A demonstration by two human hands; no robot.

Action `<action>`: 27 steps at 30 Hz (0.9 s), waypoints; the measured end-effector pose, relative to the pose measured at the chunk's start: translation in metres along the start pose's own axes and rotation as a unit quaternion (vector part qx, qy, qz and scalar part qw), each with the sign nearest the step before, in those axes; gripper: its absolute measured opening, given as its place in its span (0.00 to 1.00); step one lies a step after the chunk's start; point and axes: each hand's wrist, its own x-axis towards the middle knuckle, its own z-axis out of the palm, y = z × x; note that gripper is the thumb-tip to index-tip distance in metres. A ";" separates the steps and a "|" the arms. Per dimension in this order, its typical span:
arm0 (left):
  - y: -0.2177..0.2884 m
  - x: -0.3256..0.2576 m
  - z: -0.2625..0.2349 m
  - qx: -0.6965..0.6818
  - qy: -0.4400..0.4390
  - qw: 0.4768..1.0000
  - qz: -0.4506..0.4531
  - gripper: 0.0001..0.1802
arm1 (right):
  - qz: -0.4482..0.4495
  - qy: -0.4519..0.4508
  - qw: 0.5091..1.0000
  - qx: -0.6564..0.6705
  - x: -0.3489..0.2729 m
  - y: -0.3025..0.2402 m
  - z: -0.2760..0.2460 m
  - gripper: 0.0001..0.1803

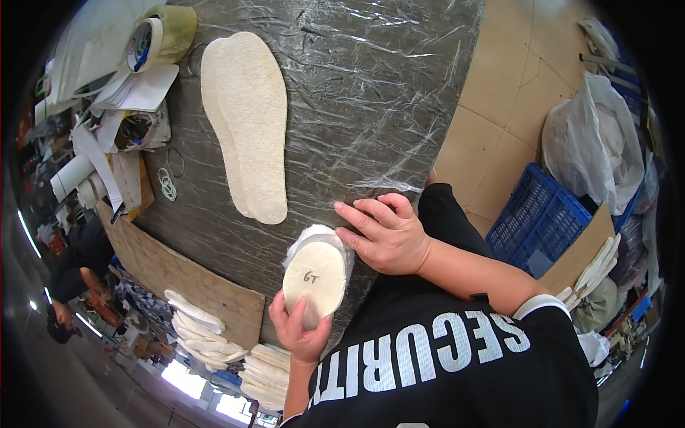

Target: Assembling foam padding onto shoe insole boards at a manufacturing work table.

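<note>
A black short-sleeved shirt (457,357) with large white block lettering, and bare forearms.

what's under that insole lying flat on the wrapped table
A second cream insole lies under the top insole, its edge showing along one side. Below is the plastic-wrapped table. The rest is hidden.

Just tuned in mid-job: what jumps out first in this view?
The pale insoles lying stacked on the plastic-wrapped table near its middle catch the eye first. At the table's near edge the left hand holds a stack of small oval pieces, while the right hand rests flat beside it. A blue crate sits on the floor to the right.
</note>
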 end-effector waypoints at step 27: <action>0.002 0.006 0.011 0.056 0.024 0.998 -0.031 0.34 | 0.001 0.013 1.000 0.008 -0.001 0.000 0.001 0.10</action>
